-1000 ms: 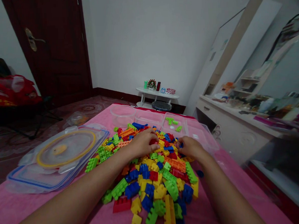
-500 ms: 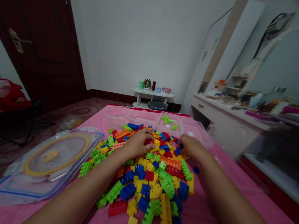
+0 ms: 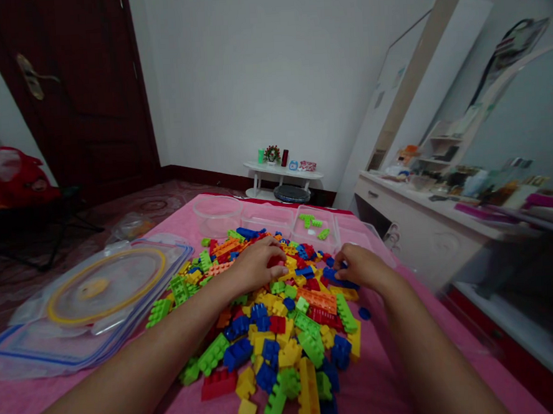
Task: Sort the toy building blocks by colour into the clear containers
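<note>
A heap of toy building bricks [image 3: 283,319] in blue, green, yellow, red and orange spreads over a pink cloth [image 3: 375,376]. My left hand [image 3: 257,264] rests on the upper middle of the heap, fingers bent and a gap between thumb and forefinger; nothing shows in it. At the heap's right edge, my right hand [image 3: 360,265] hovers with thumb and forefinger apart, touching or just above a long blue brick [image 3: 341,280]. Beyond it, a clear plastic box [image 3: 333,236] holds several green bricks [image 3: 308,220].
A round clear tub [image 3: 217,218] and more clear boxes [image 3: 268,219] line the far edge. Clear lids, one yellow-rimmed [image 3: 106,286], are stacked at left. A white dressing table [image 3: 408,208] with bottles stands at right, a low white shelf [image 3: 281,169] by the wall.
My right hand has shifted slightly right and its fingers have loosened, uncovering the long blue brick and a yellow one under it. My left hand stays in place.
</note>
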The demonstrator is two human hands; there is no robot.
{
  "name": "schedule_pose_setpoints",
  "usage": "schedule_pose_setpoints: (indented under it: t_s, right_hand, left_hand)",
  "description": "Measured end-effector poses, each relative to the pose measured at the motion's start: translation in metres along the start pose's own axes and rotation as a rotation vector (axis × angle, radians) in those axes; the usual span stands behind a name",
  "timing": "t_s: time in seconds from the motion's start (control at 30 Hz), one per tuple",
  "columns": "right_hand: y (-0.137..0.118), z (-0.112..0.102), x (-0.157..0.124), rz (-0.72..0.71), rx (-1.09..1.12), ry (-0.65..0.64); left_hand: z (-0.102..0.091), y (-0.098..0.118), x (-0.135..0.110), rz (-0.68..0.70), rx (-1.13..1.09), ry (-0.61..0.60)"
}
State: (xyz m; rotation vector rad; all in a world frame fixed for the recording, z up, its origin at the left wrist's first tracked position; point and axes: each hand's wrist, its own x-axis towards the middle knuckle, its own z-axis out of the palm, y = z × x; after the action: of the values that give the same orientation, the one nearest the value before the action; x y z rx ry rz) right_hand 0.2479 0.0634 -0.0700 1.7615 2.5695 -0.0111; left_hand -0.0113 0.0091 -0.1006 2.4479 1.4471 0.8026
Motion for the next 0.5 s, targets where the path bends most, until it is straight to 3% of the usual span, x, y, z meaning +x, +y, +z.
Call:
schedule_pose_setpoints:
  t_s: [0.1, 0.23, 0.37, 0.5]
  right_hand:
    - [0.003, -0.007, -0.001, -0.061, 0.153, 0.045]
    - [-0.007, -0.015, -0.001, -0.146, 0.521, 0.12]
    - [-0.026, -0.017, -0.004, -0.206, 0.932, 0.045]
    - [-0.041, -0.015, -0.006, -0.193, 1.101, 0.037]
  left_hand:
    - [0.0, 0.0, 0.0, -0.007, -0.007, 0.003]
    - [0.001, 0.0, 0.0, -0.003, -0.024, 0.009]
    - [0.004, -0.004, -0.001, 0.013, -0.033, 0.03]
    - [0.005, -0.005, 0.001, -0.002, -0.052, 0.118]
